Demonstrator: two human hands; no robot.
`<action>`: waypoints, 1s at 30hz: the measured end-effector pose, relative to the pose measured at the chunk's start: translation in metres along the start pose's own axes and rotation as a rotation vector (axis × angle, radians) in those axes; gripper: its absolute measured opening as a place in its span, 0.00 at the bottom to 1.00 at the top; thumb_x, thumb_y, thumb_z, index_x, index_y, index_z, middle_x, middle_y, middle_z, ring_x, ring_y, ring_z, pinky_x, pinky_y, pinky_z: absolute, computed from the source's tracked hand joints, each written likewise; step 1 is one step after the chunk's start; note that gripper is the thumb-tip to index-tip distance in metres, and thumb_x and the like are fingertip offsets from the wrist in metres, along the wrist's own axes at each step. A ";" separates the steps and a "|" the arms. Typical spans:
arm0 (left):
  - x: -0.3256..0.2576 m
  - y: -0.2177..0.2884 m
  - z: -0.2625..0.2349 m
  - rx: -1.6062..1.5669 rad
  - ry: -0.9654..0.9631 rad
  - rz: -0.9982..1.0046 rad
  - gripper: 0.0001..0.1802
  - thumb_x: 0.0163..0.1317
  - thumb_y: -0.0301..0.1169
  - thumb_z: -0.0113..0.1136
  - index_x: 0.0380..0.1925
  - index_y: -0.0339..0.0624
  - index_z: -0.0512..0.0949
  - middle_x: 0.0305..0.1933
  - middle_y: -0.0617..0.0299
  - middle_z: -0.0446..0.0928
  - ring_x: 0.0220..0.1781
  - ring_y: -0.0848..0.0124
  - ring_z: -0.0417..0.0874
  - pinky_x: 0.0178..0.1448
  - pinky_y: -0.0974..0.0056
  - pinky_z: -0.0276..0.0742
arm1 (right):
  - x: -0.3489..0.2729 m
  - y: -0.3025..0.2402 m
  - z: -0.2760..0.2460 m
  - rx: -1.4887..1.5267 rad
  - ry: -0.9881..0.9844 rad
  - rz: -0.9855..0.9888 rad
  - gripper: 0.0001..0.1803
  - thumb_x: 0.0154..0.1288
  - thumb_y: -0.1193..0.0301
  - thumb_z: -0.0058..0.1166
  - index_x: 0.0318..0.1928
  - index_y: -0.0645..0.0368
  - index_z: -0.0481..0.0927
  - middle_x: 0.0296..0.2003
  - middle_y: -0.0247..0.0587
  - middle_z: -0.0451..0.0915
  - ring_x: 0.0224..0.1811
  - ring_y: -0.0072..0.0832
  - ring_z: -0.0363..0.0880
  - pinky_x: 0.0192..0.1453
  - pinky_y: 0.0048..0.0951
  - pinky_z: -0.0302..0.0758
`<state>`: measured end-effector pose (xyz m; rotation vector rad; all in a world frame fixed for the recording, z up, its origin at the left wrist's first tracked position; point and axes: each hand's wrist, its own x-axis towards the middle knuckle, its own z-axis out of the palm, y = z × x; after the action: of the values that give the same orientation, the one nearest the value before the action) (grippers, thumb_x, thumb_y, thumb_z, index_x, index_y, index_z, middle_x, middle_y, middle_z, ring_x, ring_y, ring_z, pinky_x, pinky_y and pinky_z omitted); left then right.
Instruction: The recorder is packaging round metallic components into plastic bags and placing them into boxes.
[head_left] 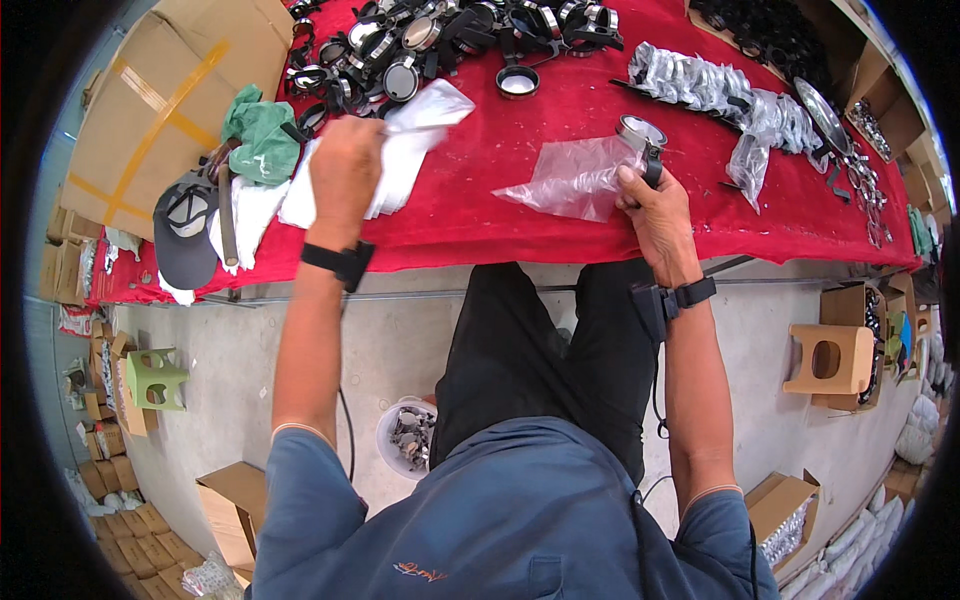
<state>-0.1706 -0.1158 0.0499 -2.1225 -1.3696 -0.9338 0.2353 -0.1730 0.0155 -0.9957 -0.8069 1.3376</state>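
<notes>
My left hand (345, 165) is closed on a clear plastic bag (425, 112) lifted from a stack of flat bags (385, 185) on the red table cloth (500, 215). My right hand (655, 205) grips a small round metal pan with a black handle (642, 135), partly tucked into another clear bag (575, 178) that lies on the cloth. A heap of unbagged little pans (440, 40) sits at the table's far side.
A row of bagged pans (720, 95) runs along the right. A grey cap (185, 235), a green cloth (262, 135) and a taped cardboard box (170, 100) are at left. A white bucket (405, 440), cardboard stools and boxes stand on the floor.
</notes>
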 end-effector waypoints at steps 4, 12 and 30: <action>-0.009 -0.077 -0.006 0.172 -0.256 -0.025 0.17 0.62 0.27 0.70 0.52 0.44 0.85 0.48 0.50 0.83 0.53 0.49 0.84 0.56 0.48 0.81 | -0.001 -0.001 0.001 0.028 -0.003 0.010 0.13 0.68 0.70 0.77 0.45 0.58 0.83 0.34 0.29 0.81 0.33 0.20 0.76 0.42 0.25 0.74; 0.019 -0.044 -0.001 -0.113 -0.097 -0.140 0.17 0.70 0.32 0.69 0.57 0.42 0.88 0.64 0.46 0.85 0.64 0.48 0.86 0.68 0.52 0.80 | -0.005 0.013 0.030 0.017 0.084 -0.043 0.13 0.67 0.69 0.78 0.42 0.56 0.84 0.32 0.28 0.82 0.32 0.18 0.76 0.40 0.25 0.73; 0.012 0.143 0.009 -0.935 -0.519 -0.193 0.10 0.69 0.26 0.72 0.46 0.35 0.84 0.33 0.62 0.85 0.34 0.76 0.84 0.39 0.68 0.81 | -0.024 0.031 0.070 -0.025 0.086 0.005 0.12 0.68 0.70 0.76 0.43 0.61 0.85 0.33 0.31 0.84 0.33 0.19 0.79 0.40 0.26 0.76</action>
<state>-0.0344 -0.1609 0.0520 -3.1388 -1.5780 -1.3450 0.1571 -0.1903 0.0163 -1.0685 -0.7578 1.2832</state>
